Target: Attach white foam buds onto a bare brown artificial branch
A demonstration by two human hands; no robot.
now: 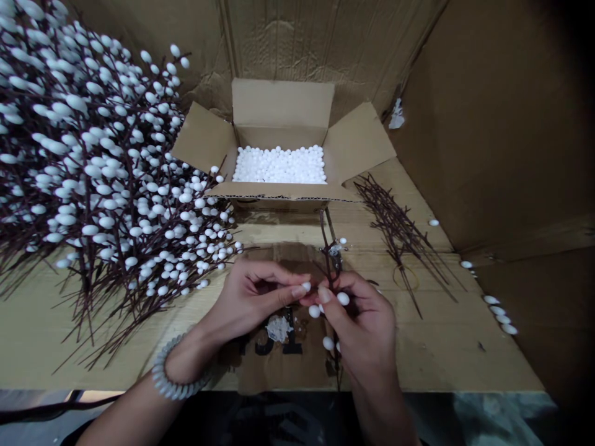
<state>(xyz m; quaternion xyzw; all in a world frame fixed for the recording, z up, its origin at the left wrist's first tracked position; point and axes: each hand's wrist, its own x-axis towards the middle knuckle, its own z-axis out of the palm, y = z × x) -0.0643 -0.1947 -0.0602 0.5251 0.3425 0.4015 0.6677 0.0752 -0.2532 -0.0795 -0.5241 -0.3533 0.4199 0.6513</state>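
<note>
In the head view, it's all happening near the middle: the left hand (253, 300) has a white bead (306, 286) pinched between thumb and fingertips, a narrow grip, right up beside the twig (331, 275)! The right hand (365, 316) has that twig, thumb against fingers, its bare forked tip pointing far, with more white beads along the stem around the thumb. Just below the left fingers, a clear lump (279, 328) sits on the brown card (253, 371). Over on the left, a great heap of beaded twigs (106, 222); far centre, an open box (283, 105) full of beads (279, 166); and on the right, a bunch of bare twigs (388, 217), with loose beads (502, 319) strung along the table's (446, 353) right side
</note>
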